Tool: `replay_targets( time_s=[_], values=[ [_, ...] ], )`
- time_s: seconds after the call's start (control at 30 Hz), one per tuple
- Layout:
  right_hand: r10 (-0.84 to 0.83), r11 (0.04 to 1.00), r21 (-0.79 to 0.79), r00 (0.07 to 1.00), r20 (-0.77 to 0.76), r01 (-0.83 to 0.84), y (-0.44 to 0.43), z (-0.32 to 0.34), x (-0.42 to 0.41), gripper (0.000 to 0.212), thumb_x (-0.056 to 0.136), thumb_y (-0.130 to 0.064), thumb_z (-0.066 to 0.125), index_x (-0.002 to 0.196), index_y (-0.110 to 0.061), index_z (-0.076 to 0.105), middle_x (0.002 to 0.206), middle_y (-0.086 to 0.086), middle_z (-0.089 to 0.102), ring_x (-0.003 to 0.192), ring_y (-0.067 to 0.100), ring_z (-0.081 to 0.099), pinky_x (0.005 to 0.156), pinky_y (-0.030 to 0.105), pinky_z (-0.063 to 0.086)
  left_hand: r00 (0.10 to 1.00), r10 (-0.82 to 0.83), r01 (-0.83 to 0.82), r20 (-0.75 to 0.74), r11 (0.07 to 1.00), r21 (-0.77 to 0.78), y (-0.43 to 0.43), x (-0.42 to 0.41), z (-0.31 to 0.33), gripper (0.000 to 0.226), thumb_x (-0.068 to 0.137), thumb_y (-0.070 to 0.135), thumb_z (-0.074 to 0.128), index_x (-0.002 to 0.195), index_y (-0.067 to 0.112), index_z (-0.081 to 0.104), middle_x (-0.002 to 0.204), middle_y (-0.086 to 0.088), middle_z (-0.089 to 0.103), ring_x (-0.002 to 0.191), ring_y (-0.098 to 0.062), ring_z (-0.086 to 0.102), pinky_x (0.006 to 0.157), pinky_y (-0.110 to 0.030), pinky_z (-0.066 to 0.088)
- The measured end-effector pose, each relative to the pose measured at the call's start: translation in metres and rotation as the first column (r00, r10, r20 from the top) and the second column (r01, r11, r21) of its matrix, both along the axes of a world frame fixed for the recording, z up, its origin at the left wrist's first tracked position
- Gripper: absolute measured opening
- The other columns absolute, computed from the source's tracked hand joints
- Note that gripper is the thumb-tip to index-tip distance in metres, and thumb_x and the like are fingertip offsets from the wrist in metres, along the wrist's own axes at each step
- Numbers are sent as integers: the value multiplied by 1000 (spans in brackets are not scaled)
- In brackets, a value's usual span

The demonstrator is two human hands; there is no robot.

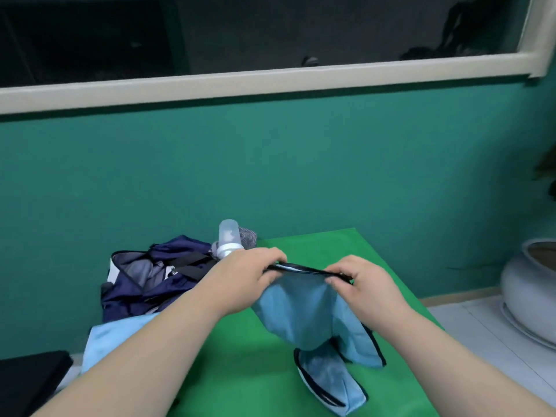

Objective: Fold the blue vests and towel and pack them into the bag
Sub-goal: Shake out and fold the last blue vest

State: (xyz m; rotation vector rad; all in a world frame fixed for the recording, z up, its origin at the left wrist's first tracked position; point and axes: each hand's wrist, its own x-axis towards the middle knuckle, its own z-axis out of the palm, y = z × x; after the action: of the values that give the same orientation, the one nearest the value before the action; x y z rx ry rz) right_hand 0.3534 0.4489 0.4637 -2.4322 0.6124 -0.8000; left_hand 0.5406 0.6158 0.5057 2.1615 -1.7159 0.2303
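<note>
A light blue vest [304, 314] with dark trim hangs above the green table [240, 371], its lower end trailing on the cloth. My left hand [252, 275] and my right hand [358, 284] each pinch its dark top edge, stretching it between them. A navy bag [144, 281] lies open at the table's left. Another light blue cloth [111, 338], vest or towel I cannot tell, lies flat in front of the bag, partly under my left forearm.
A clear bottle [228, 239] with a white cap stands behind the bag, with a grey striped cloth [248, 237] beside it. A large grey pot [532, 290] sits on the floor at the right. A black object [27, 380] lies at lower left. The teal wall is close behind.
</note>
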Motion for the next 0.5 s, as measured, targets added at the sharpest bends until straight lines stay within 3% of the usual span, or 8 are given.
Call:
replay_targets(
  time_s=[0.1,0.2,0.33,0.5],
  values=[
    [18,999,-33,1000,-17,-18,21,11,-6,10,94,-30,65,99,-35,73,96,-19,60,88,3,58,82,30,48,1000,17,-16,21,999,-44,26,-7,5,5,97,35,53,97,31,55,96,14,58,89,-10,50,83,-33,43],
    [23,997,-72,998,-55,-27,40,19,-9,10,96,-33,60,100,-35,69,97,-17,57,90,7,58,81,33,48,998,61,-60,8,995,-85,48,-16,11,10,95,30,56,87,28,52,87,11,54,86,-15,48,78,-36,41],
    [62,989,-119,981,-185,-85,63,25,-12,17,99,-27,53,110,-30,65,101,-15,64,96,12,58,84,31,48,978,205,-208,-42,974,-92,72,-25,11,10,96,34,54,89,28,52,87,3,61,87,-23,50,65,-35,30],
    [116,990,-45,952,-285,-134,82,14,-17,13,100,-27,51,108,-28,61,85,-17,60,73,1,53,67,26,42,937,341,-348,-76,932,-106,94,-18,12,16,96,37,50,85,27,44,85,1,62,87,-31,55,71,-39,41]
  ],
)
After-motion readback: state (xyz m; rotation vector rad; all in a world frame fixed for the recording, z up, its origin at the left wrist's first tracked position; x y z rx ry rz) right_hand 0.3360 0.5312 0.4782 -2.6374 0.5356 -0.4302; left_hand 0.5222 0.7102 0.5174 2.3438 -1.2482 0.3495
